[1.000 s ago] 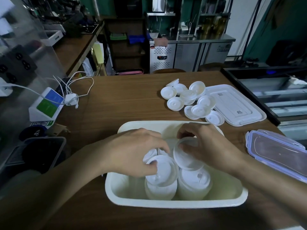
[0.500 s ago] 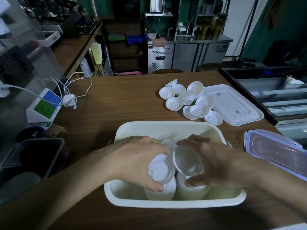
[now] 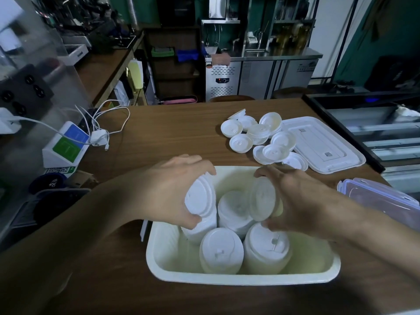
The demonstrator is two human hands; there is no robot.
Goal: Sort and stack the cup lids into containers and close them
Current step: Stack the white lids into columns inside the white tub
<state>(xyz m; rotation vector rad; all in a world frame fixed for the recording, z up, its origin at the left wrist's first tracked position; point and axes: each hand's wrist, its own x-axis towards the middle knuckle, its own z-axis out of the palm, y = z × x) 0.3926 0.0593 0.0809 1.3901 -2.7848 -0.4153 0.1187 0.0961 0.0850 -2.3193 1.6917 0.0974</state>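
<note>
A cream rectangular container (image 3: 245, 279) sits on the wooden table in front of me with several stacks of white cup lids inside. My left hand (image 3: 168, 189) grips a tilted stack of white lids (image 3: 200, 201) at the container's left side. My right hand (image 3: 297, 201) grips another tilted lid stack (image 3: 262, 197) towards the right. Three more stacks stand between and in front of them: one at the middle (image 3: 234, 212), one front left (image 3: 220, 251), one front right (image 3: 268, 246). Loose white lids (image 3: 259, 137) lie in a pile at the back right.
The container's white lid (image 3: 322, 144) lies flat beyond the pile. A clear lid with purple clips (image 3: 381, 201) rests at the right edge. At the left stand a charger box (image 3: 66, 146), white cables (image 3: 102, 123) and a dark bin (image 3: 45, 208). A glass case (image 3: 375, 123) borders the right.
Both hands lifted and spread apart, each tipping a stack of lids outward. The stacks in the container's middle and front, covered before, now show.
</note>
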